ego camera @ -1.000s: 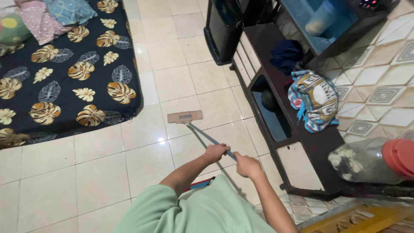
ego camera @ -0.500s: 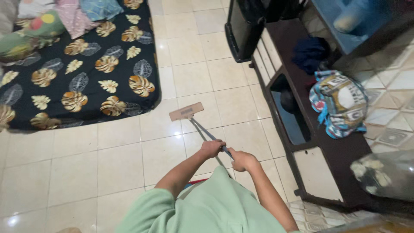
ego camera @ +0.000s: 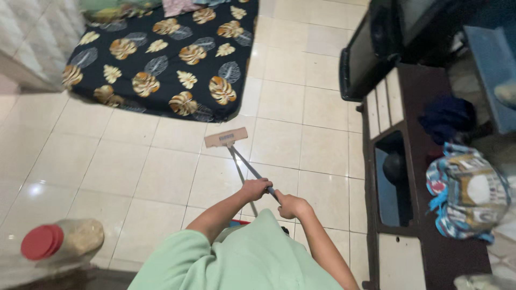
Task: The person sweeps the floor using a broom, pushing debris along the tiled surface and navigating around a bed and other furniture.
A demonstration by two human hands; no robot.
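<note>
Both my hands grip the thin grey handle [ego camera: 248, 169] of a flat mop. My left hand [ego camera: 256, 189] sits further down the handle, my right hand [ego camera: 291, 205] just behind it, closer to my body. The mop's flat tan head [ego camera: 226, 137] lies on the cream tiled floor [ego camera: 161, 177], a short way from the corner of a black mattress with a leaf print [ego camera: 161, 59]. My light green sleeve fills the bottom middle of the view.
A dark low cabinet [ego camera: 400, 177] runs along the right side, with a patterned bag [ego camera: 466, 193] and dark blue cloth [ego camera: 447, 118] on top. A black screen [ego camera: 365, 59] stands at its far end. A red-lidded plastic jar [ego camera: 62, 241] lies at bottom left.
The view has swung left, so the mattress and cabinet now sit further right in the picture. The mop head stays near the mattress corner and my hands keep their grip.
</note>
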